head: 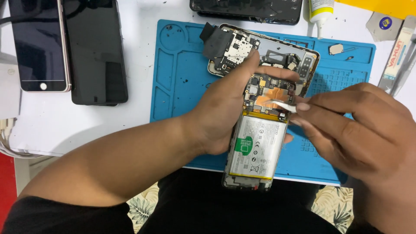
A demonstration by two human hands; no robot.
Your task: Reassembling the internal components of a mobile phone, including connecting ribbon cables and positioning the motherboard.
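- Left hand (225,110) wrapped round the left edge of an opened phone (260,130), thumb stretched up along the circuit board; grip clenched on the phone's frame.
- Opened phone held back-side up, tilted slightly, its lower end out over the near edge of the blue work mat (182,82) and above the lap, its upper end over the mat.
- Inside the phone: white battery (255,149) with a green patch filling the lower half, circuit board with a copper-coloured patch (271,97) above it.
- Right hand (359,130) coming in from the right, fingertips pinched on a small white tool (286,106); grip closed on that tool, its tip resting on the board just above the battery. Possibly a plastic pick or tweezer tip, too small to tell.
- Detached back cover (264,50) with further dark parts lying flat on the mat, just behind the held phone and partly hidden by the left thumb.
- Small metal part (336,49) in a tray recess at the mat's far right.
- Two dark-screened phones (69,47) side by side, face up, on the white table (78,125) to the left, well apart from the mat.
- Another dark phone (247,9) at the far edge, beyond the mat.
- White glue bottle (320,13), nozzle down, near the mat's top right corner.
- Flat tools (398,56) at the right edge of the table.
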